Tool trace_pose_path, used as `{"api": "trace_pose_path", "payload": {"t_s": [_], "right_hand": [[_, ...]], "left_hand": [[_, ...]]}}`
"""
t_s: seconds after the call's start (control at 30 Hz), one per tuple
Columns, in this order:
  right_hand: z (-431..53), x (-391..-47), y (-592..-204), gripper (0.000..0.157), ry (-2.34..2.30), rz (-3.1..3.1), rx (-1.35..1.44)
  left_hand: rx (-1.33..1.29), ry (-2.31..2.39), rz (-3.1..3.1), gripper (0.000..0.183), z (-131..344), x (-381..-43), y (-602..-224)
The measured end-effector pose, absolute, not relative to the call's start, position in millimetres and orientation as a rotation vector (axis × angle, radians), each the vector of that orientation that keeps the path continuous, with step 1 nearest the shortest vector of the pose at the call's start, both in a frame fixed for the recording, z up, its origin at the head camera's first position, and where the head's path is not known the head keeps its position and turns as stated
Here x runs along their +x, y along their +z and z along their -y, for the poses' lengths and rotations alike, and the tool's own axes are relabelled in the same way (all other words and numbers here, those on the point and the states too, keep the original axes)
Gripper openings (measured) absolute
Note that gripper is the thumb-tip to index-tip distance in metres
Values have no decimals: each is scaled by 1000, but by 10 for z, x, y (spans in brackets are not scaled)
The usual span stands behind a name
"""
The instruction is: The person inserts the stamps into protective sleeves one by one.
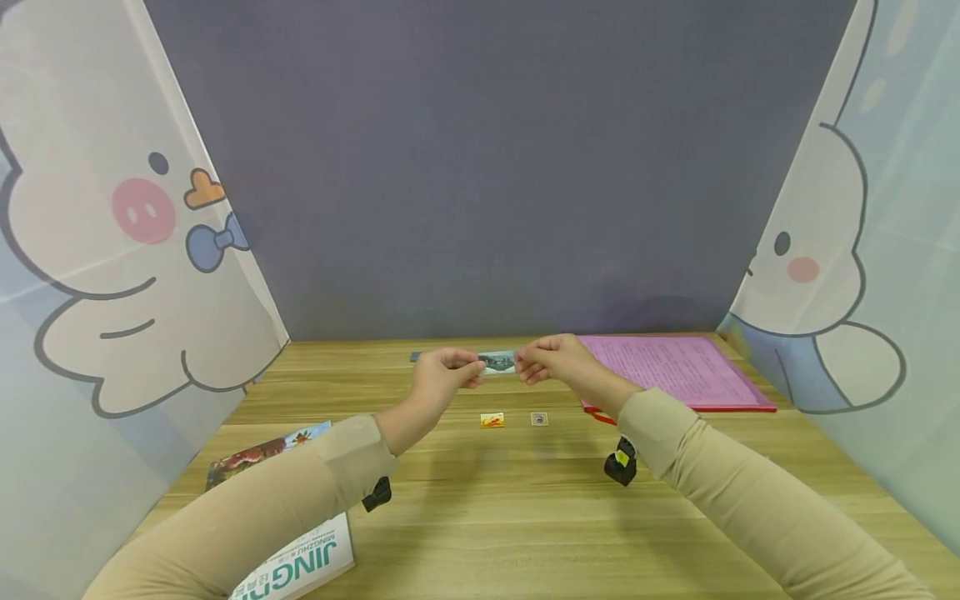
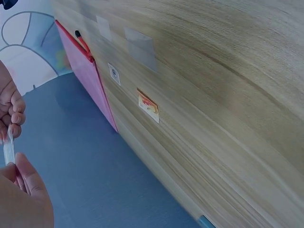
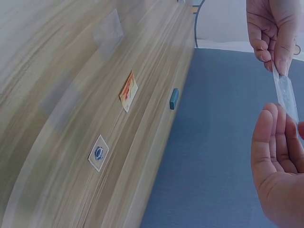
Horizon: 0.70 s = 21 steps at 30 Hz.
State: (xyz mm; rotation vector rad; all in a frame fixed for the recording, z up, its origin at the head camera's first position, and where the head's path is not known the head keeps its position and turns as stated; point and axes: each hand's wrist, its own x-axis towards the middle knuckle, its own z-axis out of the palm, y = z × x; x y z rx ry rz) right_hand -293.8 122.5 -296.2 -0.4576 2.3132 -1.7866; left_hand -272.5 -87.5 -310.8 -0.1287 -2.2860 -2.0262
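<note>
The left hand (image 1: 437, 383) and right hand (image 1: 561, 363) pinch the left and right ends of a printed card (image 1: 498, 362) above the table (image 1: 495, 525).

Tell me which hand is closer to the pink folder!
Right. The right hand is near the left edge of the pink folder; the left hand is farther left, beyond the picture card.

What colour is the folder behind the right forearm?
Pink folder with red edging; clearest in head view.

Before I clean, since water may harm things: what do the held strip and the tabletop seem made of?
Strip: perhaps thin plastic film, faintly shiny; it looks translucent side-on. Tabletop: wood or wood-look laminate, apparently smooth, judging by its streaky grain.
</note>
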Motion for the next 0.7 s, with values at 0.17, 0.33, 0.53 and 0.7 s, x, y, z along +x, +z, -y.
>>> {"api": "trace_pose_path", "payload": {"t_s": [0.17,0.33,0.53,0.7], "right_hand": [[-1192,-2933,-2950,28,-1795,-2325,-448],[-1142,-2936,-2961,26,-1788,-2357,-481],[-1057,-2961,-2980,23,-1804,-2366,-428],[-959,-2995,-3013,21,-1826,-2358,-378]], "left_hand": [[-134,-2011,2292,13,894,-2740,-3113],[-133,-1996,2316,14,935,-2761,-3127],[-139,-1977,2314,14,991,-2791,-3147],[-99,-1968,2321,14,1049,-2797,-3167]]}}
